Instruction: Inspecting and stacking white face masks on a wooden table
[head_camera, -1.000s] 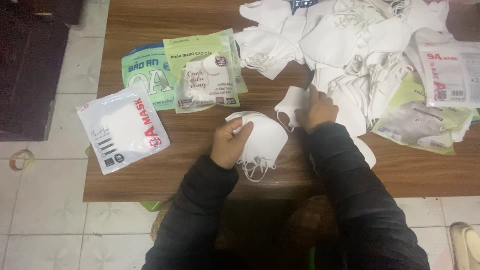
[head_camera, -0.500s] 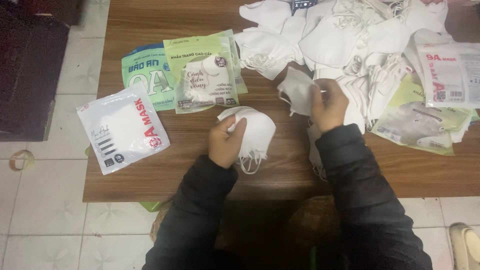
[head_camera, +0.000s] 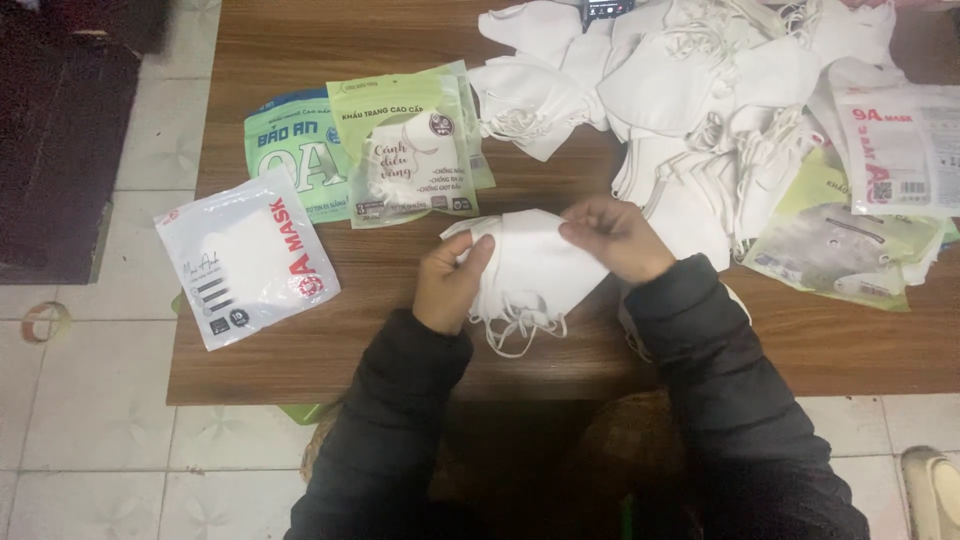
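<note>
Holding: both hands gripped a small stack of folded white face masks (head_camera: 535, 262) just above the near part of the wooden table (head_camera: 250, 370).
Left hand: the left hand (head_camera: 450, 283) was closed on the stack's left end, thumb laid over the top, fingers curled underneath.
Right hand: the right hand (head_camera: 618, 238) pinched the stack's upper right edge between thumb and fingertips, the other fingers bent in close.
Masks against hands: the stack spanned the gap between the two hands, its body lying lower and to the right of the left thumb and to the left of the right knuckles.
Ear loops: thin white ear loops (head_camera: 515, 325) hung from the stack's lower edge, drooping toward the table between the wrists.
Sleeves: dark padded sleeves (head_camera: 400, 400) covered both arms down to the wrists.
Loose pile: a heap of loose white masks (head_camera: 700, 80) lay beyond the right hand, spread over the far right of the table, well apart from the held stack.
Green packets: two overlapping green mask packets (head_camera: 380, 150) lay beyond the left hand, near it but not touching.
White packet: a white mask pouch with red lettering (head_camera: 245, 260) lay flat to the left of the left hand, near the table's left edge.
Right-side packets: more packets (head_camera: 880, 190), white and greenish, lay at the far right, partly under the loose masks.
</note>
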